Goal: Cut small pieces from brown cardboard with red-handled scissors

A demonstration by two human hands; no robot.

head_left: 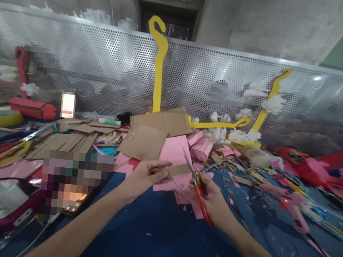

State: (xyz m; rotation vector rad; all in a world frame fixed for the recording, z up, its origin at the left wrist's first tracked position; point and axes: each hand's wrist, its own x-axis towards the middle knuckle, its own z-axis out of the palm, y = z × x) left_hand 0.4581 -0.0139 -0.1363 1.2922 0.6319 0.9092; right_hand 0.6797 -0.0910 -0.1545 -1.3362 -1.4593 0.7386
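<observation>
Two bare hands work above a blue table surface (pixel 148 243). The left hand (pixel 151 177) pinches the left end of a brown cardboard strip (pixel 181 170) between thumb and fingers. The right hand (pixel 209 192) grasps the handles of red-handled scissors (pixel 198 197), whose blades point far and slightly left, at the strip's right end. The strip lies in the middle of the scene, over a pink sheet (pixel 174 147); pink scraps (pixel 187 196) lie just near of it. Larger cardboard pieces (pixel 142 142) lie on the far left of the sheet. At right lies a pink glue gun (pixel 297 207) with a small red light. Beyond, a yellow hooked shape (pixel 158 78) stands before a perforated metal panel (pixel 102 57).
</observation>
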